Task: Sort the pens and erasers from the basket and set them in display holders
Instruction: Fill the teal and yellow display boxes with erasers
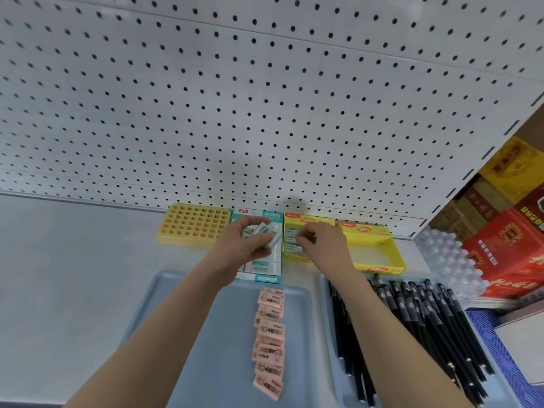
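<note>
Pink erasers [269, 343] lie in a column on a blue tray [188, 319], nearest the viewer; black pens [412, 328] fill a second tray [344, 390] to their right; beyond, the left hand [245, 240] grips several white erasers [262, 232] above a teal display box [265, 266]; the right hand [321, 241] curls its fingers into the adjoining yellow box [294, 245], though whether they pinch anything cannot be told; both boxes sit on the desk [73, 275] against a pegboard [265, 98].

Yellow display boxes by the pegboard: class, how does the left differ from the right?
The left yellow box holds pale erasers; the right yellow box shows a bare floor. The right hand reaches into the left yellow box, no hand into the right yellow box. Both are open-topped, orange-labelled, side by side against the pegboard.
</note>
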A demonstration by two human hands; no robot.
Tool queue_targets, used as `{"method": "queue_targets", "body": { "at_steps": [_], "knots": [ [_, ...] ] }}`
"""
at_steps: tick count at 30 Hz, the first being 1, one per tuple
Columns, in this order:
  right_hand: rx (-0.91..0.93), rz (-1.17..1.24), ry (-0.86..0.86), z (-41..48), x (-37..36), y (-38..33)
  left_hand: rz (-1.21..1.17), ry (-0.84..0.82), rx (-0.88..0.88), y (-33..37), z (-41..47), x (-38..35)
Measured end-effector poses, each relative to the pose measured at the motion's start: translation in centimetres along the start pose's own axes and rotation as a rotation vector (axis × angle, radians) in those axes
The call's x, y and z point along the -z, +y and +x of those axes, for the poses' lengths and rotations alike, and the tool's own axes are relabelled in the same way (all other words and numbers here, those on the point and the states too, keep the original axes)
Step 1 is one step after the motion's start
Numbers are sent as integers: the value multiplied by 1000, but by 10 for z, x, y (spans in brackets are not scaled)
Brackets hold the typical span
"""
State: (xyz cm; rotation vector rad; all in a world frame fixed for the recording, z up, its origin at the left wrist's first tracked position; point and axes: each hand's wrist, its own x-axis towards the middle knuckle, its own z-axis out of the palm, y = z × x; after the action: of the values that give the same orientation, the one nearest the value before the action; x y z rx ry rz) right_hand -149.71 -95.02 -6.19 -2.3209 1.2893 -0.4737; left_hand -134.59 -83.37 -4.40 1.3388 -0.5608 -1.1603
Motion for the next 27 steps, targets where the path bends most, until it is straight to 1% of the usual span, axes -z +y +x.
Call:
{"method": "queue_targets", "body": {
  "at_steps": [1,2,4,6,11,12,13,14,16,18,19,21,23,24,27],
  "knots": [
    [-25,151,-2,-2,3,-2,29,3,-17,-1,1,-1],
    [-68,352,-53,-4,6,-6,65,4,-33,-1,1,-3],
    [-142,680,-205,-10,12,-13,131,1,-64,-2,1,-7],
    [-157,803,-249,-13,16,-14,138,10,-77,-4,4,-10],
    [-227,969,-201,-16,25,4,103,55,-66,-8,10,-12],
    [-214,951,-154,-16,27,8,123,58,-73,-8,10,-11],
    [-188,872,-84,-15,29,12,144,56,-84,-9,10,-11],
    [-155,737,2,-14,31,16,165,56,-98,-9,10,-11],
    [-83,387,145,-8,31,23,217,57,-120,-10,11,-10],
    [-24,106,165,-2,26,25,257,65,-126,-11,11,-11],
    [-3,26,136,0,23,24,280,71,-129,-12,10,-12],
    [35,3,16,5,16,21,331,84,-133,-13,9,-12],
    [65,54,-112,6,13,19,346,89,-137,-14,8,-11],
    [63,81,-123,6,15,21,349,91,-142,-14,8,-10],
    [14,46,37,7,24,36,353,105,-165,-13,7,-5]
  ]
}}
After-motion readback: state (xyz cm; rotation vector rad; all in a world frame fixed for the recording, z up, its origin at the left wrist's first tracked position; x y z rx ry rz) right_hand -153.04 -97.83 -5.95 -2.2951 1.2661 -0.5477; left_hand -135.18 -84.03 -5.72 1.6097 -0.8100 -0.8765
